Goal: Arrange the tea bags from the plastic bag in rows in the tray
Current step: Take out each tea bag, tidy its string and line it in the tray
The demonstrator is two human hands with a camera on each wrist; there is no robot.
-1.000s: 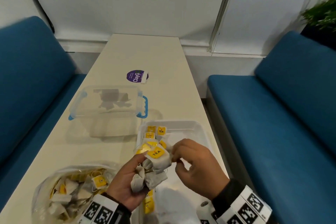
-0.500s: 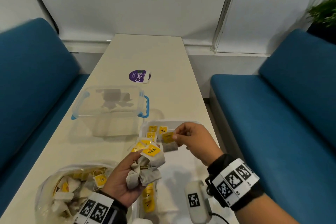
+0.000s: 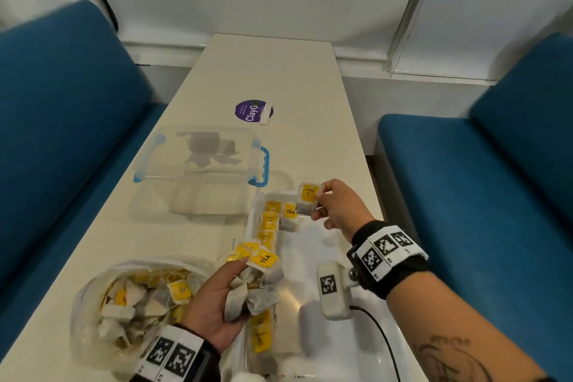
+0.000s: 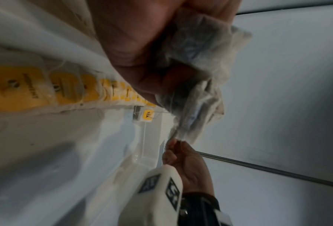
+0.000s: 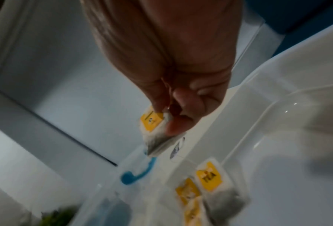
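A long cream table (image 3: pixel 273 71) runs between two blue benches (image 3: pixel 62 121), and nearly everything sits at its near end. Biggest on it is the white tray (image 3: pixel 319 350), right in front of the person, with a column of yellow-tagged tea bags (image 3: pixel 269 220) lined up along its left wall and one more bag (image 3: pixel 290 217) opening a second column at the far end. Beyond it sits a clear lidded box (image 3: pixel 201 155) with blue clips, and past that a purple sticker (image 3: pixel 252 112). Down at the near left, the plastic bag (image 3: pixel 130 301) lies open, packed with loose tea bags.

Now the hands. The left hand (image 3: pixel 217 298) is curled round a crumpled bunch of tea bags (image 3: pixel 257 285), held over the tray's left edge, yellow tags poking up. The right hand (image 3: pixel 338 208) is out over the tray's far end, thumb and forefinger pinching a single tea bag (image 3: pixel 307 203) by its upper edge; it hangs just above the tray, beside the bag that starts the second column. The right wrist view shows that pinch close up (image 5: pixel 157 131), the bag tilted, clear of the tray floor.
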